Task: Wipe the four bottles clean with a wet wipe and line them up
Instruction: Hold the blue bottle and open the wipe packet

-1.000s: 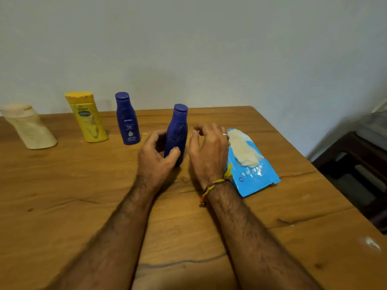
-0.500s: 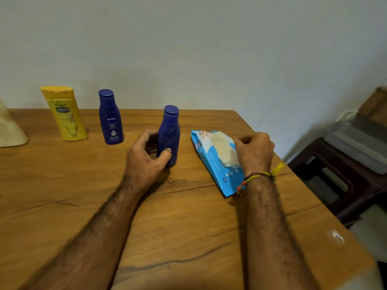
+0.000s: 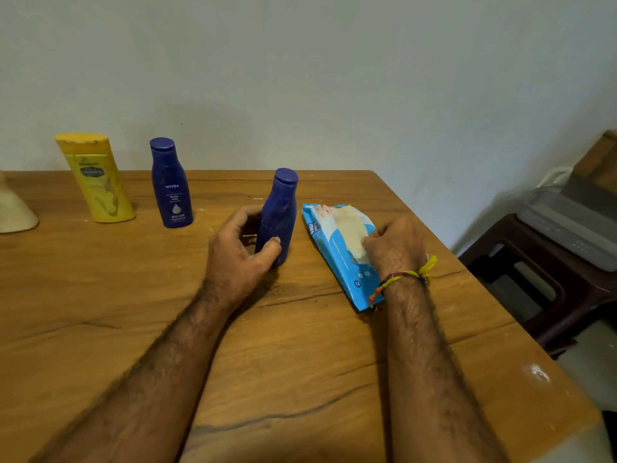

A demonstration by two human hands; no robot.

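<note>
While four bottles stand on the wooden table [image 3: 100, 329], only three show whole: a yellow lotion bottle [image 3: 96, 178] in the upper left of the frame, a dark blue Nivea bottle [image 3: 171, 183] just to its right with its label facing the camera, and a second dark blue bottle [image 3: 278, 213] near the middle of the frame with its plain back turned this way. The fourth, a cream bottle [image 3: 13, 210], is cut off by the left edge, so only its lower part shows. The two upper-left bottles stand near each other towards the wall, and the middle one stands apart from them, closer to the camera.

One blue wet wipe pack [image 3: 337, 252] lies flat just to the right of the middle bottle, with one pale wipe [image 3: 350, 232] showing at its opening.

The left hand [image 3: 238, 255] curls around the lower body of the middle blue bottle, thumb on the near side and fingers behind, holding it upright on the table. The right hand [image 3: 395, 248] rests on the right part of the pack, its fingertips pinching the edge of the wipe. One braided thread bracelet [image 3: 400, 279] circles the right wrist. Both forearms stretch up from the bottom of the frame.

At the right edge, one dark stool [image 3: 547, 295] carries a grey tray [image 3: 567, 225].
</note>
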